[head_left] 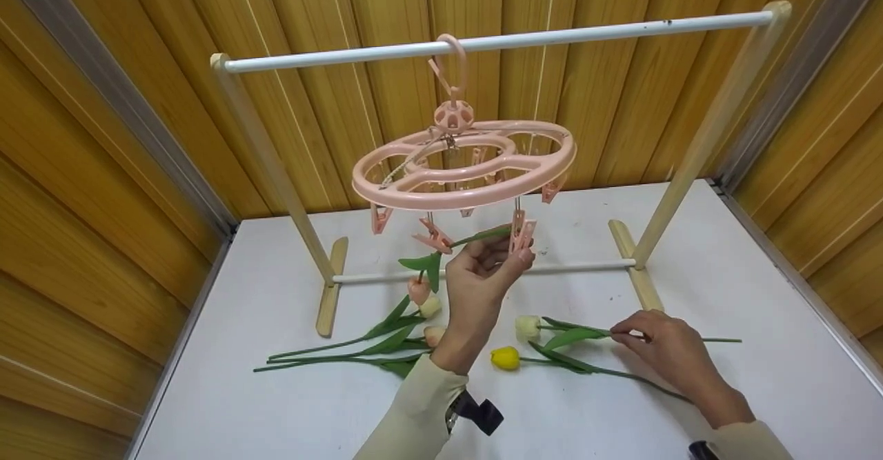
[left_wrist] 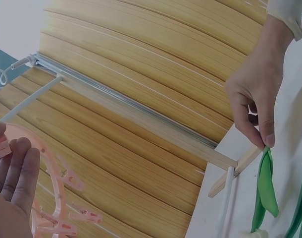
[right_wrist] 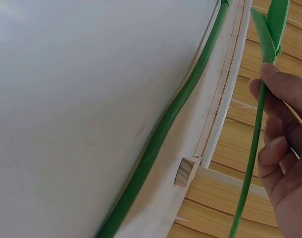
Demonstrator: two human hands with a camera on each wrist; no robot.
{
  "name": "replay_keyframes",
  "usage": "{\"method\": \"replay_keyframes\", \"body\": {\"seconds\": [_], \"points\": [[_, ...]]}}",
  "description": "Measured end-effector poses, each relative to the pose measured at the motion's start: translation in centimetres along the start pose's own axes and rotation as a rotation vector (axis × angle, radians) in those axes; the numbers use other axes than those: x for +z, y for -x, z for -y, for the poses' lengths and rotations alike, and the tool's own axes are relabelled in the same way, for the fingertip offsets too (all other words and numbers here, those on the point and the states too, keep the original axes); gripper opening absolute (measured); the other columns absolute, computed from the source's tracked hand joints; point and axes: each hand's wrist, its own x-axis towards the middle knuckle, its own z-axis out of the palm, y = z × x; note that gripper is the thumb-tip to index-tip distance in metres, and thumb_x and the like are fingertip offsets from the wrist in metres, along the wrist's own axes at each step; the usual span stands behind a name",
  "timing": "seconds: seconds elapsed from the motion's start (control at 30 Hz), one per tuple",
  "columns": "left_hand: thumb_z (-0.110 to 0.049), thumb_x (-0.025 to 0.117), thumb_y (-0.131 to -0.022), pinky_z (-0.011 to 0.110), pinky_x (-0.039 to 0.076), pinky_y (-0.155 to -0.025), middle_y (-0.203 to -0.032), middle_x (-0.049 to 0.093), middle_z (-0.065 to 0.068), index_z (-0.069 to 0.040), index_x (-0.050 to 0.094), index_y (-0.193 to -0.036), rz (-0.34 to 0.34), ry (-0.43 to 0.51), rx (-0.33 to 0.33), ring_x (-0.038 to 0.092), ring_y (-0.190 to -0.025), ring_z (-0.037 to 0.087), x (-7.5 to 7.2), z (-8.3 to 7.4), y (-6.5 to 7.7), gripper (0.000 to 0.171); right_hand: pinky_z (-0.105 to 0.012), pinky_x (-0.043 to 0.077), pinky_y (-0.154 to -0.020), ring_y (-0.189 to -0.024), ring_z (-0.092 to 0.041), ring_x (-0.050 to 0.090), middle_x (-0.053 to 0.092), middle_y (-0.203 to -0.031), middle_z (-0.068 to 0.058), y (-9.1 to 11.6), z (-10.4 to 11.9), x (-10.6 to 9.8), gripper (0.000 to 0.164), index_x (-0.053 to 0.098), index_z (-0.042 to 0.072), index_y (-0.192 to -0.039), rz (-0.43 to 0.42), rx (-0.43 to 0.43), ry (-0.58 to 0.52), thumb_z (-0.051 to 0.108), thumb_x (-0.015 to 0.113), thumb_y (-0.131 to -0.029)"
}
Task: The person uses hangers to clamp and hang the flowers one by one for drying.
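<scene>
My left hand (head_left: 477,293) pinches a pink clothespin (head_left: 522,234) hanging from a round pink clip hanger (head_left: 463,200). In the left wrist view that clothespin (left_wrist: 1,147) sits between thumb and fingertips. My right hand (head_left: 668,351) pinches the green stem (right_wrist: 255,148) of a white artificial tulip (head_left: 528,327), just below its leaves, low over the table. Beside it lies a yellow tulip (head_left: 505,358). Left of my left hand, a pink tulip (head_left: 418,290) hangs head down from another clothespin (head_left: 434,237), its stem slanting up behind my fingers.
The hanger hooks over the white bar (head_left: 607,34) of a wooden-legged rack (head_left: 700,143). Several more clothespins dangle from its ring, including one (head_left: 381,218) at the left. Tulips with green stems (head_left: 317,358) lie on the white table (head_left: 227,412) at the left. Wood-patterned panels (head_left: 393,5) enclose the table.
</scene>
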Motion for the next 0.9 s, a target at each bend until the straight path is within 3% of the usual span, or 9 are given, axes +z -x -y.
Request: {"method": "replay_keyframes", "body": {"seconds": [0.17, 0.47, 0.63, 0.9], "points": [[-0.003, 0.079, -0.092, 0.029, 0.063, -0.084, -0.112, 0.071, 0.013, 0.009, 0.067, -0.127, 0.002, -0.030, -0.001, 0.072, -0.096, 0.022, -0.13, 0.04, -0.05, 0.039, -0.011, 0.049, -0.058, -0.068, 0.002, 0.063, 0.076, -0.085, 0.012, 0.06, -0.18, 0.29, 0.035, 0.080, 0.018, -0.089, -0.065, -0.081, -0.001, -0.006, 0.095, -0.070], [-0.005, 0.079, -0.092, 0.028, 0.062, -0.084, -0.111, 0.071, 0.012, 0.008, 0.068, -0.127, -0.003, -0.025, -0.002, 0.071, -0.096, 0.022, -0.28, -0.12, 0.02, 0.039, -0.016, 0.057, -0.063, -0.075, -0.007, 0.072, 0.078, -0.086, 0.009, 0.25, -0.04, 0.60, 0.030, 0.081, 0.015, -0.089, -0.049, -0.028, 0.017, -0.005, 0.095, -0.071], [-0.005, 0.078, -0.093, 0.028, 0.062, -0.084, -0.111, 0.071, 0.013, 0.009, 0.067, -0.126, 0.001, -0.022, -0.001, 0.071, -0.096, 0.022, -0.26, -0.02, 0.01, 0.038, -0.025, 0.061, -0.068, -0.081, -0.012, 0.075, 0.078, -0.090, 0.008, 0.36, 0.06, 0.63, 0.026, 0.082, 0.013, -0.093, 0.018, 0.068, -0.015, -0.004, 0.092, -0.077], [-0.004, 0.078, -0.093, 0.029, 0.062, -0.086, -0.112, 0.071, 0.013, 0.009, 0.067, -0.127, 0.005, -0.017, 0.005, 0.071, -0.097, 0.022, -0.34, -0.02, 0.01, 0.039, -0.040, 0.062, -0.080, -0.094, -0.024, 0.075, 0.078, -0.098, 0.001, 0.43, 0.01, 0.48, 0.015, 0.081, 0.014, -0.097, 0.241, 0.269, -0.052, 0.001, 0.083, -0.089]]}}
